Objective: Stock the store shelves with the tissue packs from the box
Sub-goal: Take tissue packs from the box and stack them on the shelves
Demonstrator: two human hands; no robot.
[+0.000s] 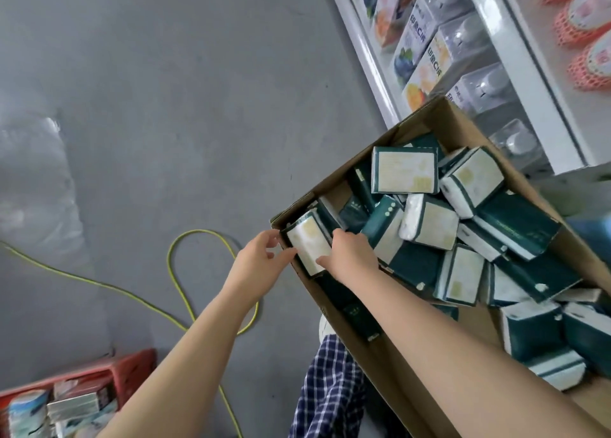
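An open cardboard box (390, 355) fills the right half of the head view, loaded with several dark green and white tissue packs (429, 221) lying in a jumble. One tissue pack (307, 241) stands at the box's near left corner. My right hand (350, 251) grips its right side from inside the box. My left hand (259, 259) touches its left edge at the box wall, fingers curled toward it. Both forearms reach in from the bottom of the view.
White store shelves (373, 57) with juice cartons (426, 64) run along the upper right. A yellow-green cable (180, 292) loops over the grey floor. A red crate (132, 371) with packaged goods sits at the bottom left. Blue checked cloth (327, 381) hangs below the box.
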